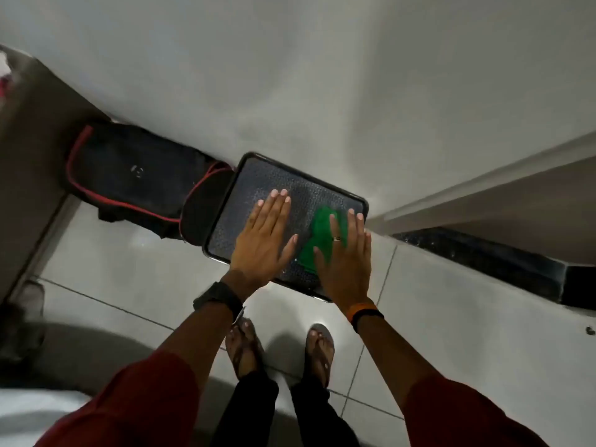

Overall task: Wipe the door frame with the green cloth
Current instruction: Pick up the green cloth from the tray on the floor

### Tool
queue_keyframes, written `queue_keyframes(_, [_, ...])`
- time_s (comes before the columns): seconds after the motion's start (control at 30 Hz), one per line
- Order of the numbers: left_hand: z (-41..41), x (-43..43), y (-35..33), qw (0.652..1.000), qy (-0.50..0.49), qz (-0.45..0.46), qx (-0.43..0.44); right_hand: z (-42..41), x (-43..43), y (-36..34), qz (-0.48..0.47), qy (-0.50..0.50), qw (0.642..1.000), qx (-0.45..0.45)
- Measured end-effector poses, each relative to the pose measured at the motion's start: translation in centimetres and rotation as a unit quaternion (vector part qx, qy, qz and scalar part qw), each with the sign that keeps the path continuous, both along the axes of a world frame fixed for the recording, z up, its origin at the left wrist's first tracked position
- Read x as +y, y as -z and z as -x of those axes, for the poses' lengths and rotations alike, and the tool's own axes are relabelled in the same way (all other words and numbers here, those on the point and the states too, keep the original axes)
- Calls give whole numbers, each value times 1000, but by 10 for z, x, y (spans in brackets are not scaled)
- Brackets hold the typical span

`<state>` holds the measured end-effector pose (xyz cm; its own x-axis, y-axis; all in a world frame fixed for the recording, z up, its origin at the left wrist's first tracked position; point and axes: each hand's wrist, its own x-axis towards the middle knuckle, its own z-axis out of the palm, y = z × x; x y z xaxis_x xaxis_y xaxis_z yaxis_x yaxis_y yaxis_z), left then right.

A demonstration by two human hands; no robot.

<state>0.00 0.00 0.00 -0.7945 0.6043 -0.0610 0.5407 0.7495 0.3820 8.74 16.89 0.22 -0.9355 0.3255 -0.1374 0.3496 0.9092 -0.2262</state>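
A green cloth (pixel 317 240) lies crumpled on a dark textured stool top (pixel 258 182) that stands against the white wall. My right hand (pixel 346 256) hovers flat above the cloth with fingers spread, covering its right side and holding nothing. My left hand (pixel 263 240) is stretched out flat over the stool's left half, fingers apart and empty. The door frame (pixel 477 185) runs as a pale strip at the right, above a black threshold (pixel 483 256).
A black bag with red piping (pixel 129 175) sits on the floor left of the stool, against the wall. A brown surface (pixel 22 156) rises at the left edge. My sandalled feet (pixel 280 350) stand on pale floor tiles (pixel 451 317).
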Motion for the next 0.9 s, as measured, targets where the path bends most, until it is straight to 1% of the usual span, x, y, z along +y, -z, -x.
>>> queue_keyframes(0.13, [-3,6,93,998,8,49,-34,0,4,88,14,-10,999,-39])
queue_keyframes(0.23, [-5,11,138,997,17,61,-40,5,-5,123,12,16,1000,-11])
queue_keyframes(0.3, [-5,11,150,996,24,74,-38,9,-8,132,12,41,999,25])
queue_keyframes(0.33, [-5,10,151,996,21,77,-41,12,-9,133,30,54,997,35])
queue_keyframes(0.43, [-2,12,130,998,11,55,-24,17,-9,115,69,69,993,71])
queue_keyframes(0.53, [4,18,75,1000,4,23,5,17,-8,62,87,78,986,122])
queue_keyframes(0.6, [8,24,26,999,3,6,36,18,-9,11,81,88,977,178])
queue_keyframes(0.73, [18,41,-105,993,-7,-43,110,19,0,-121,50,108,950,289])
queue_keyframes(0.83, [24,54,-215,982,-19,-89,168,17,9,-233,30,94,936,337])
queue_keyframes(0.9, [32,66,-291,970,-22,-134,201,20,19,-308,8,79,919,387])
